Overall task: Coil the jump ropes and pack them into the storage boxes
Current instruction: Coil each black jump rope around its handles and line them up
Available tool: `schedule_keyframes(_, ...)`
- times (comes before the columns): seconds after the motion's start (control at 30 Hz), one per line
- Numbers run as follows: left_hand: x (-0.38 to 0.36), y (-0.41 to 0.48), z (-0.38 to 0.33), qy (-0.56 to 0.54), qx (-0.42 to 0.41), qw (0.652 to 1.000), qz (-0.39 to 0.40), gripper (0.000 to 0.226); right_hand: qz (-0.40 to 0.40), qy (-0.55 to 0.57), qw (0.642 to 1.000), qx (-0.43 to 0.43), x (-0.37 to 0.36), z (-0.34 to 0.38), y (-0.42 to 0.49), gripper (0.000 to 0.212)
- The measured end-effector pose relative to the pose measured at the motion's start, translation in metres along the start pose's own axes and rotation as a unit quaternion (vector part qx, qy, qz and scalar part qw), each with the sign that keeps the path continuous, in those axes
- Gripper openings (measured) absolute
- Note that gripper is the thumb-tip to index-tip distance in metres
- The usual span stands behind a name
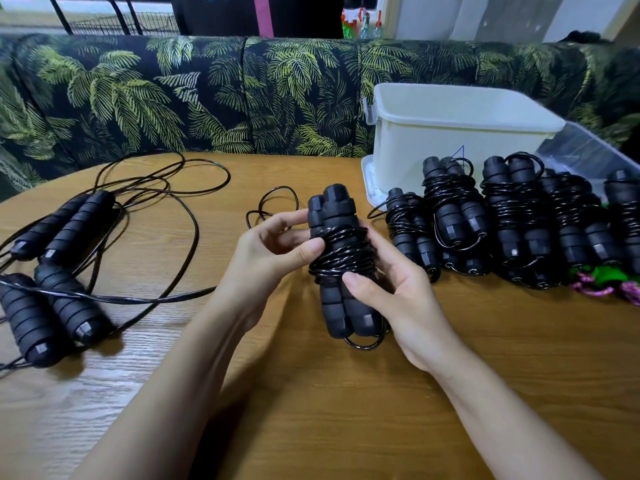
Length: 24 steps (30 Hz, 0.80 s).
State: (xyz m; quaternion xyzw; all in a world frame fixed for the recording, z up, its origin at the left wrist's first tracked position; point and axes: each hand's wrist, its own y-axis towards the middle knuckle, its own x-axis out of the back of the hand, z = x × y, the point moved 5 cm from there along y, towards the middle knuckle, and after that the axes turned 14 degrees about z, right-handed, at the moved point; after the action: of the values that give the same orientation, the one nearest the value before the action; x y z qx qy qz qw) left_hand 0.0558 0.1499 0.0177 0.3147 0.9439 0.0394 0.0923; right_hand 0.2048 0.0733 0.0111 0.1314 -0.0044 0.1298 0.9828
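Observation:
A black jump rope (341, 237) stands upright between my hands, its cord wound round the two foam handles held side by side. My right hand (398, 292) grips the handles from the right, thumb across the lower part. My left hand (273, 251) pinches the coiled cord at the left, thumb on the windings. A short free loop of cord (273, 206) trails off behind my left hand. Several wound ropes (512, 216) lie in a row at the right. A white storage box (450, 133) stands behind them.
Two uncoiled black ropes (59, 265) with loose cords sprawl over the left of the wooden table (329, 410). A clear plastic box (588, 154) sits at the far right beside green and purple ropes (609, 282). A leaf-patterned sofa (207, 95) runs along the back.

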Motion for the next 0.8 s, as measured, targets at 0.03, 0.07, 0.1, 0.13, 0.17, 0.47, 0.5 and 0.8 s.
schedule_keyframes(0.03,0.001,0.0,0.0,-0.002,-0.001,1.0,0.002,0.05,0.001,0.022,1.0,-0.004,0.0,0.001,0.0,0.059)
schedule_keyframes(0.07,0.001,0.001,0.0,-0.005,-0.002,1.0,0.003,0.051,0.003,0.047,0.999,-0.009,0.0,0.001,0.0,0.057)
schedule_keyframes(0.1,0.002,0.001,0.0,-0.012,-0.003,1.0,0.004,0.052,0.007,0.074,0.997,-0.012,0.0,0.001,0.0,0.055)
schedule_keyframes(0.13,0.002,0.002,0.001,-0.022,-0.004,1.0,0.004,0.051,0.012,0.095,0.995,-0.015,0.0,0.001,0.0,0.055)
schedule_keyframes(0.17,0.003,0.002,0.001,-0.032,-0.006,0.999,0.0,0.05,0.016,0.108,0.994,-0.017,-0.001,0.001,0.0,0.054)
schedule_keyframes(0.47,-0.007,-0.003,-0.005,-0.012,-0.062,0.994,-0.09,0.054,-0.134,-0.236,0.96,0.064,0.006,0.005,-0.004,0.055)
schedule_keyframes(0.5,-0.008,-0.003,-0.005,-0.009,-0.068,0.993,-0.097,0.053,-0.136,-0.274,0.949,0.074,0.003,0.006,-0.004,0.053)
schedule_keyframes(0.8,-0.019,-0.005,0.006,0.027,-0.071,0.992,-0.098,0.052,-0.159,-0.563,0.809,-0.05,-0.021,0.001,-0.001,0.102)
